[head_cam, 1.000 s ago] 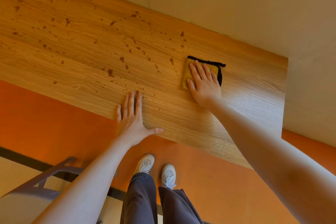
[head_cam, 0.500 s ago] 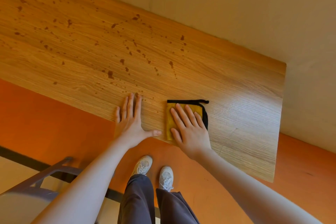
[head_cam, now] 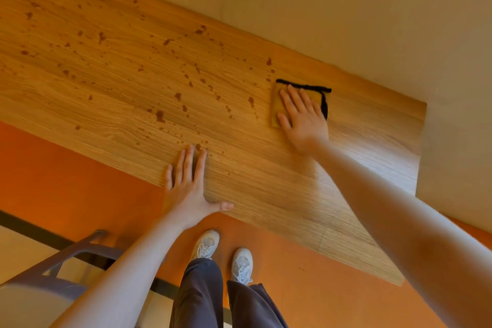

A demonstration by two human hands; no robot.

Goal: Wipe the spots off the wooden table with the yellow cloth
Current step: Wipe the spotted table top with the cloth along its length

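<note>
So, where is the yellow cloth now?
In the head view, the yellow cloth lies under the right hand, near the wooden table's far edge, right of the spots.

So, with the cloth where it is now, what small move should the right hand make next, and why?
Probably slide the yellow cloth to the left, with the right hand pressing flat on it. The brown spots closest to it lie just off its left edge, and many more spread further left, while the wooden table to its right looks clean. The left hand rests flat near the front edge.

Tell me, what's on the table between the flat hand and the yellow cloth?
Brown spots on bare wooden table lie between the left hand and yellow cloth, seen in the head view.
</note>
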